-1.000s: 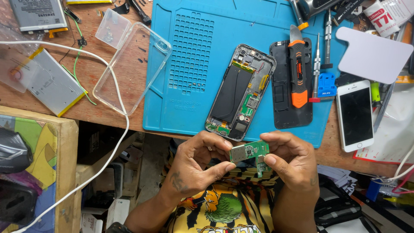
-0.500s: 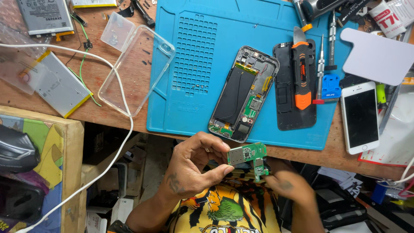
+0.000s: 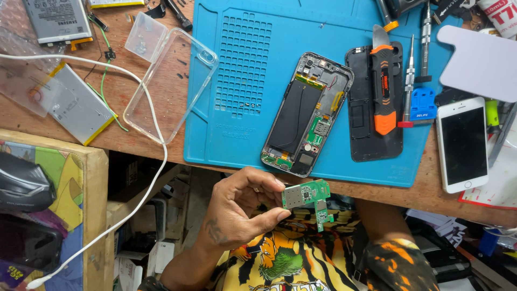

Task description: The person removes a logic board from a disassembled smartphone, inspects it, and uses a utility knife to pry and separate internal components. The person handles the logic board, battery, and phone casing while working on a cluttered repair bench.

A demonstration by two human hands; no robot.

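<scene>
My left hand (image 3: 237,210) pinches a small green circuit board (image 3: 307,195) between thumb and fingers, just below the wooden bench edge and above my lap. An opened phone body (image 3: 307,113) with its inner parts exposed lies on the blue work mat (image 3: 242,81), directly above the board. My right hand is out of sight; only its forearm (image 3: 377,221) shows, running under the bench edge.
A black back cover (image 3: 363,124) with an orange-and-black pry tool (image 3: 383,81) lies right of the open phone, beside a thin screwdriver (image 3: 409,81). A white phone (image 3: 462,144) lies far right. A clear case (image 3: 172,81), a flat battery (image 3: 78,105) and a white cable (image 3: 156,161) are left.
My right hand has let go of the circuit board and dropped out of sight under the bench. My left hand alone now holds the board, in about the same place.
</scene>
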